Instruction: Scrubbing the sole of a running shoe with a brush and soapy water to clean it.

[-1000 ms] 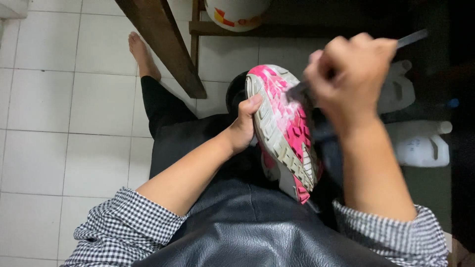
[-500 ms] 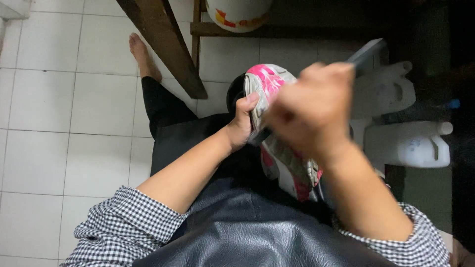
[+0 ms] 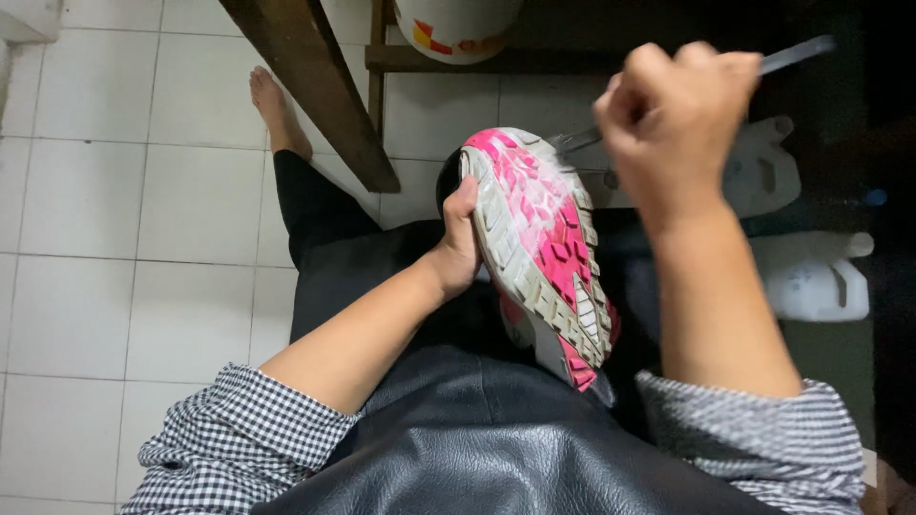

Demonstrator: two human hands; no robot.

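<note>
While left hand grips the shoe sole-up, right hand fists a tool above it. Sole work under way; the next stroke likely needs the tip kept on the tread.

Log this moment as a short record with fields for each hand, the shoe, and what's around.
left hand: grips the shoe's edge, sole facing up
right hand: fist closed on a thin grey tool, its tip at the shoe's toe
shoe: pink and grey-white treaded sole, tilted on the lap
lap: black apron
surroundings: white tiled floor, wooden leg, white jugs
</note>
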